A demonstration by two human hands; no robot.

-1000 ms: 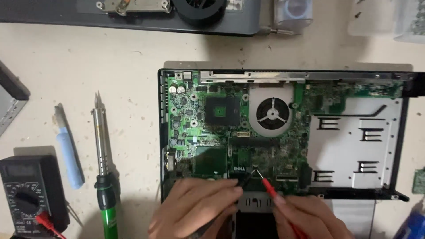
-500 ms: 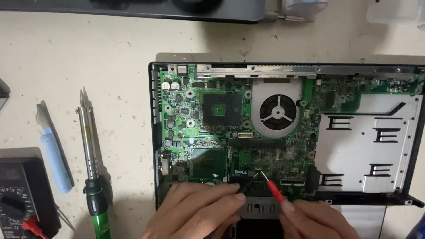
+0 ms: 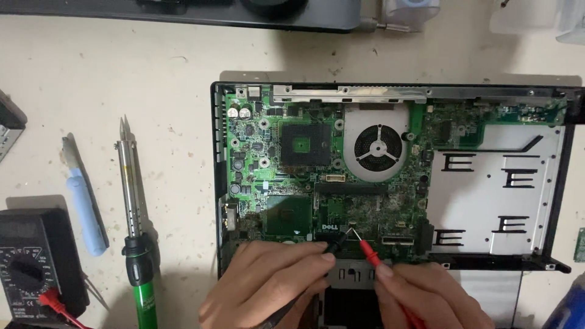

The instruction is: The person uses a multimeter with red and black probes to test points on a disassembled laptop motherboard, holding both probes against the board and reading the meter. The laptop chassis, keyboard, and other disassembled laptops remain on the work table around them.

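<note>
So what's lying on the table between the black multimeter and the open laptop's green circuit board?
In the head view, a light blue pen-like tool, then a green-handled soldering iron.

red probe [image 3: 369, 254] and black probe [image 3: 334, 245] tips touch the green circuit board [image 3: 292, 183].

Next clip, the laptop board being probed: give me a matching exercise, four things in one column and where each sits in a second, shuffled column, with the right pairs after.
Things
1. red probe
2. black probe
3. soldering iron
4. multimeter

Places
A. far left edge of the table, red lead plugged in
B. in the right hand, tip on the green board
C. lying on the table left of the laptop, green handle toward the person
D. in the left hand, tip on the green board

Pairs: 1-B, 2-D, 3-C, 4-A
</note>
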